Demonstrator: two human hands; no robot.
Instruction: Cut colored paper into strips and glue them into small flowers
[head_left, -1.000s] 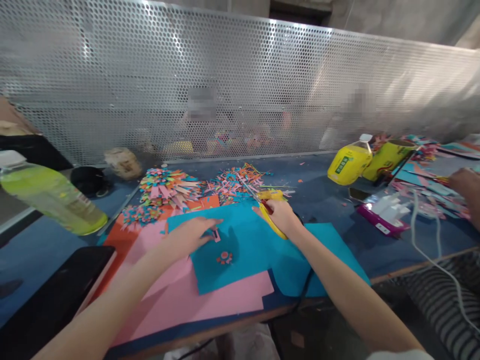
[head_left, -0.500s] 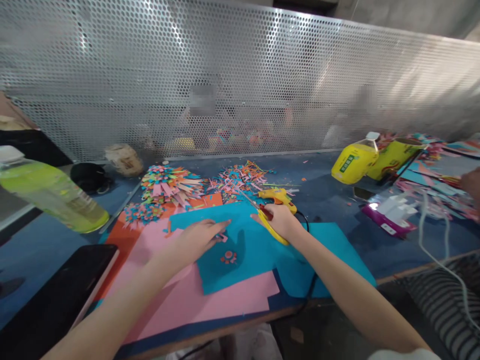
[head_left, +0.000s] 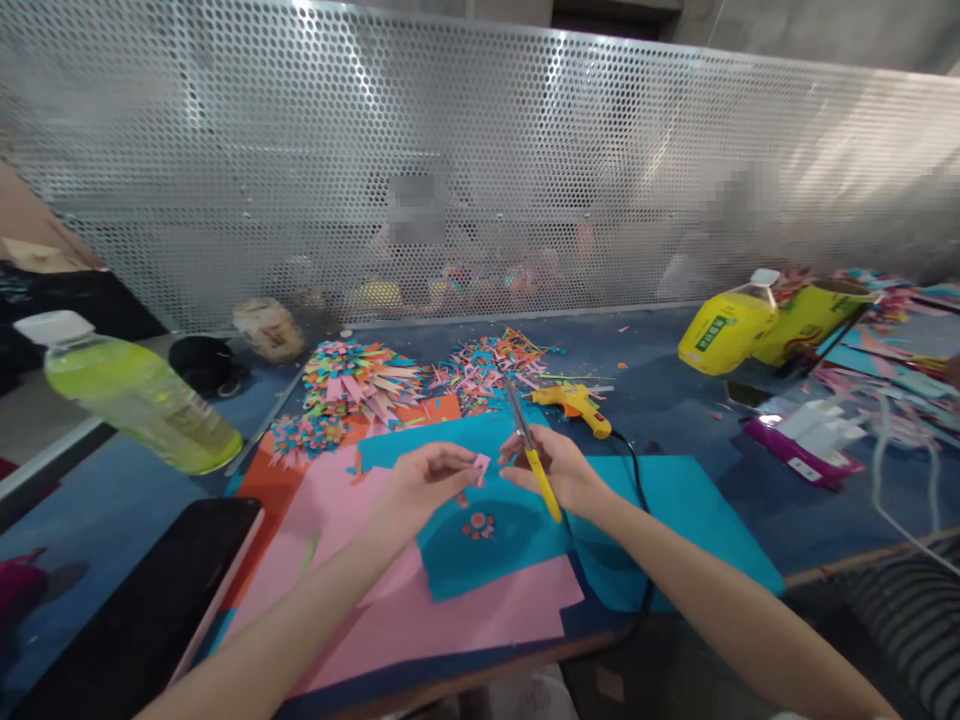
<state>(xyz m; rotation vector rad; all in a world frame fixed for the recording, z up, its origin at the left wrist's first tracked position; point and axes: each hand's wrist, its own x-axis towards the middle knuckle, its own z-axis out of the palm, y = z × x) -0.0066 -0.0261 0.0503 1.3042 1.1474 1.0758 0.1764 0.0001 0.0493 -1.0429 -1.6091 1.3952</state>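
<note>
My left hand point(head_left: 433, 482) pinches a small pink paper piece point(head_left: 481, 466) above a blue paper sheet point(head_left: 457, 570). Just to its right, my right hand point(head_left: 553, 466) is closed around yellow-handled scissors point(head_left: 546, 484), whose blades point away from me. On the blue sheet below, between the two hands, lies a small paper flower point(head_left: 478, 524) of pink, orange and blue bits. Pink paper point(head_left: 360, 640) is spread beneath the blue sheet.
Behind the hands are a yellow glue gun point(head_left: 574, 402), a pile of paper scraps point(head_left: 487, 365) and bundled paper flowers point(head_left: 356, 375). A bottle point(head_left: 142, 395) and a black phone point(head_left: 150, 600) lie at left. A perforated metal panel point(head_left: 480, 130) closes off the back.
My left hand has risen from the blue sheet with the pink paper piece. In my right hand, the scissors have turned more upright, and the two hands are closer together.
</note>
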